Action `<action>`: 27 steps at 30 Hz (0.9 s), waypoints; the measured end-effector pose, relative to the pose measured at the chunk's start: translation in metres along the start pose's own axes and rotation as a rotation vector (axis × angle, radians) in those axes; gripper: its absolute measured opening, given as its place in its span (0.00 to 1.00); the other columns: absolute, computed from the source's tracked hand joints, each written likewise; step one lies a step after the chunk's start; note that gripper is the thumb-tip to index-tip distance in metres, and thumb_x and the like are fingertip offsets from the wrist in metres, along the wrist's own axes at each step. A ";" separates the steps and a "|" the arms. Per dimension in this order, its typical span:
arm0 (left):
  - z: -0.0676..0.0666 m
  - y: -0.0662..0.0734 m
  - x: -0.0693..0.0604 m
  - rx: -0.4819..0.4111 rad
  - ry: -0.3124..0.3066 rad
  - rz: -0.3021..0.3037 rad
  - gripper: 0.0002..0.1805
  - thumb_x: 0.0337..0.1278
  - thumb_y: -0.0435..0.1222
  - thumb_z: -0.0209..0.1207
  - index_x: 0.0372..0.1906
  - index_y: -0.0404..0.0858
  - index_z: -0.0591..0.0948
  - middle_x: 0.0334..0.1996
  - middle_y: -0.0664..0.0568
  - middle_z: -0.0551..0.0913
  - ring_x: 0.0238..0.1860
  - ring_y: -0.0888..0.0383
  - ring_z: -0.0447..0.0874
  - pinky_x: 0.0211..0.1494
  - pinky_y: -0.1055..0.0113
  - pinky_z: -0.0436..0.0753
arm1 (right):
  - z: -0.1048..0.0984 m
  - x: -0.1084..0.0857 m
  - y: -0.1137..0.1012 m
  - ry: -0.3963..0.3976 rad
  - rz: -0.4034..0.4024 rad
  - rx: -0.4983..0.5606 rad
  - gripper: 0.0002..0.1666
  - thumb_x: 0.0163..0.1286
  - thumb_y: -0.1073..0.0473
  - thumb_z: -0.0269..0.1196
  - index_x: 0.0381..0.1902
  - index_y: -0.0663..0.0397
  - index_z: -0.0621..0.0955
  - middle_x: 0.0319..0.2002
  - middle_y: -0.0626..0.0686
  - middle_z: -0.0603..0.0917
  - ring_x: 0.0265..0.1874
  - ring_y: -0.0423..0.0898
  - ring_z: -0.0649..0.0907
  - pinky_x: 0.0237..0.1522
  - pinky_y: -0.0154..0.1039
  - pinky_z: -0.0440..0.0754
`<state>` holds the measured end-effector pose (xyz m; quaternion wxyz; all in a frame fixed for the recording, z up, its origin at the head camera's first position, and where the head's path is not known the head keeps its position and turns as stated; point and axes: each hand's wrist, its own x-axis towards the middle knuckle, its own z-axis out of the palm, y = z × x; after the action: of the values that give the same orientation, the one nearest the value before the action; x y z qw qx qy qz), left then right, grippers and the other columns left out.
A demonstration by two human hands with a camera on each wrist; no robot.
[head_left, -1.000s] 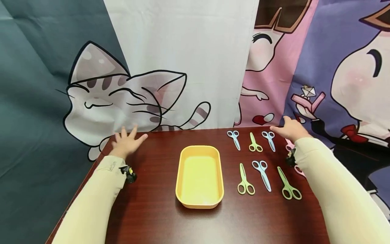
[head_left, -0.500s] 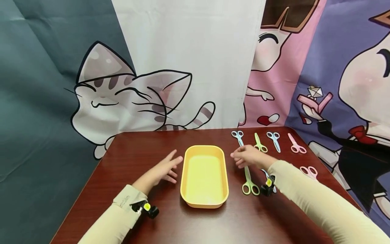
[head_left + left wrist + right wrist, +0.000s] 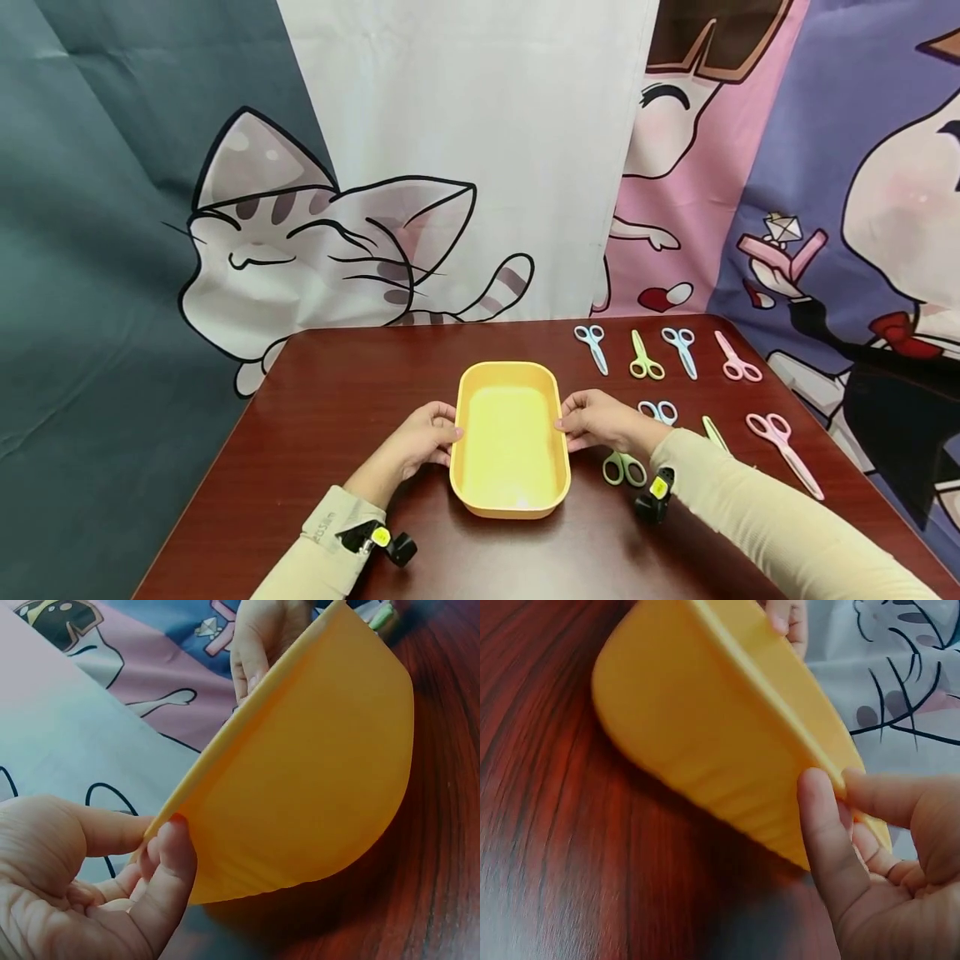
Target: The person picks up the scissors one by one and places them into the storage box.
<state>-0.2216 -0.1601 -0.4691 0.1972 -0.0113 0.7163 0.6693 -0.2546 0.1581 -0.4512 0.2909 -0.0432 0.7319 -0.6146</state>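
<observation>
A yellow plastic tray (image 3: 510, 446) with rounded corners and a bare inside is at the middle of the table. My left hand (image 3: 422, 437) pinches its left rim between thumb and fingers. On the opposite side my right hand (image 3: 606, 420) pinches the right rim the same way. Both wrist views show thumb and fingers on either side of the tray's edge (image 3: 300, 772). Whether the tray's base touches the table cannot be told. Just right of the right hand lie blue scissors (image 3: 657, 412) and green scissors (image 3: 624, 469), both partly covered by that hand and arm.
Along the back right are blue scissors (image 3: 591, 347), green scissors (image 3: 644, 358), more blue scissors (image 3: 680, 351) and pink scissors (image 3: 738, 359). Green scissors (image 3: 715, 434) show only partly behind the right sleeve; pink scissors (image 3: 785, 451) lie farther right. A printed cloth (image 3: 480, 100) hangs behind the dark red table (image 3: 360, 367).
Both hands, earlier spread wide apart with fingers out, have come inward to the tray and taken hold of its two side rims. The scissors at the right are less covered now.
</observation>
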 end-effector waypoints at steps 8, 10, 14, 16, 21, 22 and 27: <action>0.003 -0.005 0.012 -0.106 0.019 0.033 0.19 0.66 0.25 0.58 0.58 0.29 0.68 0.33 0.48 0.80 0.25 0.59 0.78 0.23 0.70 0.82 | -0.008 0.012 -0.005 0.015 -0.008 -0.016 0.08 0.68 0.70 0.63 0.41 0.69 0.74 0.28 0.55 0.80 0.23 0.44 0.82 0.30 0.37 0.87; 0.003 -0.005 0.016 -0.123 0.031 0.039 0.19 0.66 0.26 0.59 0.58 0.29 0.68 0.33 0.48 0.80 0.25 0.59 0.78 0.22 0.70 0.81 | -0.011 0.016 -0.007 0.027 -0.008 -0.018 0.08 0.68 0.70 0.63 0.41 0.69 0.74 0.28 0.55 0.80 0.23 0.44 0.82 0.29 0.36 0.86; 0.003 -0.005 0.024 -0.141 0.049 0.036 0.19 0.66 0.26 0.59 0.58 0.30 0.68 0.34 0.47 0.81 0.25 0.58 0.79 0.22 0.70 0.82 | -0.015 0.024 -0.008 0.059 -0.002 -0.020 0.08 0.69 0.70 0.63 0.41 0.69 0.75 0.28 0.55 0.80 0.23 0.44 0.81 0.29 0.36 0.87; 0.003 -0.004 0.028 -0.145 0.055 0.037 0.19 0.66 0.26 0.59 0.58 0.30 0.69 0.35 0.47 0.81 0.26 0.58 0.79 0.23 0.70 0.82 | -0.017 0.028 -0.009 0.070 0.001 -0.026 0.07 0.69 0.70 0.62 0.41 0.69 0.75 0.28 0.55 0.79 0.23 0.44 0.81 0.29 0.36 0.87; 0.002 -0.003 0.037 -0.153 0.058 0.046 0.19 0.66 0.26 0.59 0.58 0.30 0.69 0.35 0.46 0.81 0.25 0.58 0.79 0.23 0.69 0.83 | -0.022 0.035 -0.010 0.091 0.012 -0.031 0.07 0.71 0.69 0.62 0.42 0.68 0.75 0.28 0.54 0.79 0.23 0.43 0.81 0.29 0.35 0.87; 0.001 -0.003 0.039 -0.154 0.058 0.047 0.19 0.66 0.26 0.59 0.58 0.30 0.69 0.35 0.46 0.81 0.25 0.58 0.79 0.23 0.69 0.83 | -0.023 0.036 -0.010 0.094 0.012 -0.028 0.07 0.71 0.69 0.62 0.42 0.68 0.75 0.27 0.54 0.79 0.23 0.43 0.81 0.29 0.35 0.86; 0.000 0.000 0.047 -0.153 0.071 0.061 0.19 0.66 0.26 0.59 0.58 0.29 0.70 0.35 0.47 0.81 0.25 0.58 0.78 0.23 0.69 0.83 | -0.027 0.043 -0.012 0.113 0.003 -0.022 0.08 0.70 0.69 0.62 0.43 0.68 0.75 0.27 0.53 0.79 0.23 0.43 0.81 0.28 0.34 0.86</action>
<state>-0.2653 -0.1480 -0.4829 0.1500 -0.0283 0.6697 0.7268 -0.3063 0.1606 -0.4544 0.2496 -0.0105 0.7541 -0.6075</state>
